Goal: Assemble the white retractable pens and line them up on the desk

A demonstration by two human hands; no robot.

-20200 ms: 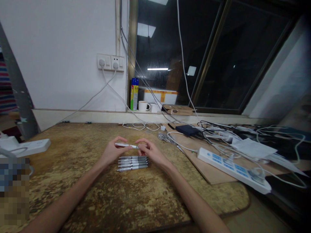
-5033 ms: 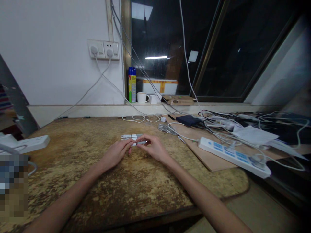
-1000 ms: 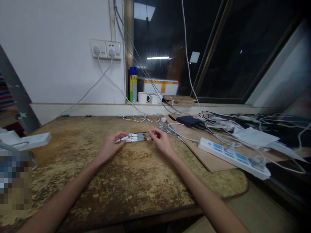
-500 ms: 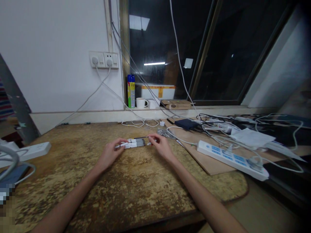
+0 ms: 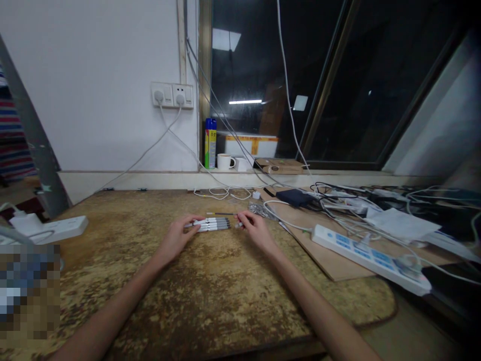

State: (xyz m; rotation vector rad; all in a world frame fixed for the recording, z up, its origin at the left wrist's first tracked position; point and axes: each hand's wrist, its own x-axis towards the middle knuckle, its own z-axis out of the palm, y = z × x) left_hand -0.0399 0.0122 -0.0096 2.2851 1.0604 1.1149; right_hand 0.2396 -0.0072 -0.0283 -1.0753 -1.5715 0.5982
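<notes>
Fingers [image 5: 191, 218] of the left hand [image 5: 176, 239] close around a slim white barrel [image 5: 188, 225] at the left end of a row of pens [image 5: 215, 225], while the right hand [image 5: 259, 234] pinches a small pale piece [image 5: 239, 225] just off the row's other end. The pens lie flat, side by side, on a worn wooden tabletop [image 5: 210, 306], between the two hands. Behind them lies a thin refill [image 5: 221, 214] with a yellowish section, its dark end close by the right fingertips; whether they touch it cannot be told.

The likeliest mishap is a small one: a loose pinch could drop the pale piece, which might roll, and a sideways brush of the right fingers could send the refill askew. The left knuckles, close against the row, could nudge the pens out of line. Reaching back on the right risks snagging the clear plastic bag [image 5: 259, 209] or the white cable [image 5: 276, 214] beside it.

Open wood stretches in front of the row, between the forearms, to the near edge, and more lies to the left, as far as a white power strip [image 5: 69, 227]. At right, a brown board [image 5: 319, 250] and a second, longer strip [image 5: 370, 258] narrow the room.
</notes>
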